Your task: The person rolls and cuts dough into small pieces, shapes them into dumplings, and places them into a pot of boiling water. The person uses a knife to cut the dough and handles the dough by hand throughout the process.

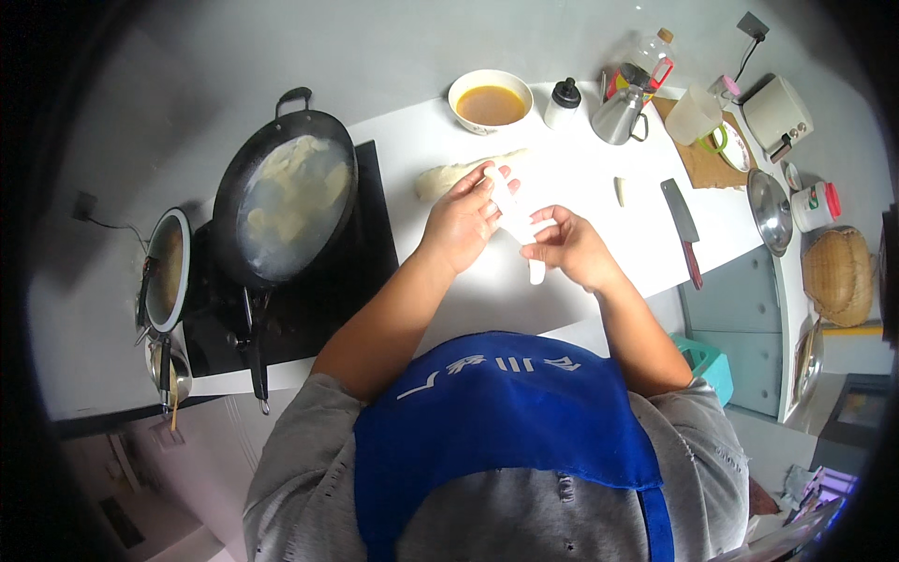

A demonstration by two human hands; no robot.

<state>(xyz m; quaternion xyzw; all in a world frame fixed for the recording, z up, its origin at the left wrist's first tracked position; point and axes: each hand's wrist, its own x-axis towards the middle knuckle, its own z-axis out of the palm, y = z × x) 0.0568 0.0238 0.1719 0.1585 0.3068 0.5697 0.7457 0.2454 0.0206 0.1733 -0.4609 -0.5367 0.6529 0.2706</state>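
Observation:
A strip of white dough (516, 221) stretches between my two hands above the white worktop. My left hand (460, 228) pinches its upper end between thumb and fingers. Lower down, my right hand (570, 246) grips the strip near its other end, and a short tail hangs past the fingertips. Behind my left hand lies a longer roll of dough (442, 181), partly hidden by the fingers. A small piece of dough (620, 191) rests apart on the right, near a kitchen knife (681, 218) with a dark red handle.
On the left, a black wok (232, 190) of steaming liquid with pale dough pieces stands on a black cooktop (376, 232). A bowl of brownish liquid (490, 109), a black-capped bottle (563, 104) and a steel pitcher (617, 121) line the back. A metal lid (769, 211) sits right.

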